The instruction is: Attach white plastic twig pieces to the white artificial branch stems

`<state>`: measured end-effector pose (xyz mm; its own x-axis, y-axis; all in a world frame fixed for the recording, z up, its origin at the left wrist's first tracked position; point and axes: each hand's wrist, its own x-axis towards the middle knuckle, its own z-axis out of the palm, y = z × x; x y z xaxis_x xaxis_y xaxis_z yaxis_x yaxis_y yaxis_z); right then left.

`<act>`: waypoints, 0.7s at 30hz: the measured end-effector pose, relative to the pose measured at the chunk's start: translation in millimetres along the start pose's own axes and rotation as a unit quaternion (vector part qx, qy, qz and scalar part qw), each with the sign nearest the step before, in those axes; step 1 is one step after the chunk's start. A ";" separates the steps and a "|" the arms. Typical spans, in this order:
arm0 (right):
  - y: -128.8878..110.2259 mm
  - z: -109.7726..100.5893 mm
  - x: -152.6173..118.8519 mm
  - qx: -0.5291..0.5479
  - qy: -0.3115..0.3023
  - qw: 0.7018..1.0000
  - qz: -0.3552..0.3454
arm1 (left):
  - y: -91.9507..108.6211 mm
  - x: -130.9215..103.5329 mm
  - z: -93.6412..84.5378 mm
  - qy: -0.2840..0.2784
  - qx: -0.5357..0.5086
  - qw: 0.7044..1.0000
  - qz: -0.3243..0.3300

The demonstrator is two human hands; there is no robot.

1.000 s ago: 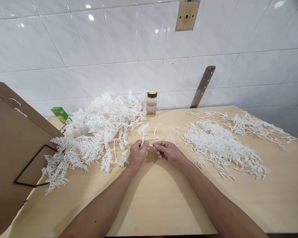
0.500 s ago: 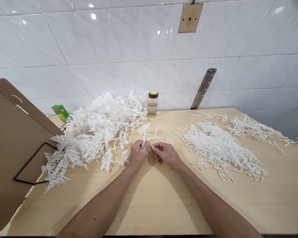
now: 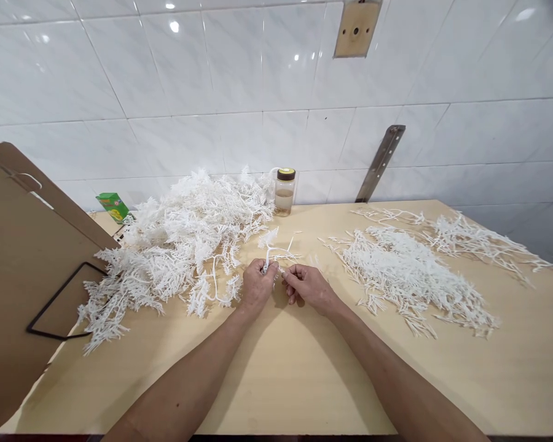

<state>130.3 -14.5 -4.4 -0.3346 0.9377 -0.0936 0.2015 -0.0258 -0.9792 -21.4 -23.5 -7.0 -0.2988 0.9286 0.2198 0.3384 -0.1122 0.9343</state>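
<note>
My left hand (image 3: 258, 283) is closed on a white branched plastic sprig (image 3: 271, 248), whose feathery tip and bare side stems stick up past the thumb. Close on its right, my right hand (image 3: 309, 287) pinches with thumb and forefinger at a thin white end of the sprig; the exact grip is small and partly hidden. On the left lies a big heap of leafy white sprigs (image 3: 179, 239). A spread pile of small white leaf pieces (image 3: 405, 276) is on the right, with bare-looking white stems (image 3: 479, 242) behind it.
A cardboard box (image 3: 23, 276) with a black wire loop (image 3: 50, 307) stands at the left. A lidded bottle (image 3: 284, 195) and a green carton (image 3: 113, 207) are at the back. A metal bracket (image 3: 380, 164) leans against the tiled wall behind the wooden table (image 3: 281, 380).
The hands stay almost in place, with a slightly wider space between their fingertips. The view has shifted very slightly.
</note>
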 end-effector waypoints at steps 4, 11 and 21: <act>2.4 -1.9 0.1 0.005 -0.016 1.000 -0.022 | -1.5 0.4 0.5 0.000 -0.018 1.000 -0.012; 1.6 -1.4 0.0 0.025 0.010 1.000 -0.017 | -1.6 0.5 0.2 -0.016 -0.014 1.000 -0.007; 2.7 -4.3 -0.1 0.013 0.007 1.000 -0.021 | -0.5 0.1 -0.1 -0.009 0.003 1.000 -0.001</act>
<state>134.9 -13.2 -6.2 -0.3297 0.9427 -0.0505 0.1641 0.0045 -0.9864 -21.6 -23.4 -7.4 -0.2828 0.9353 0.2129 0.3428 -0.1087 0.9331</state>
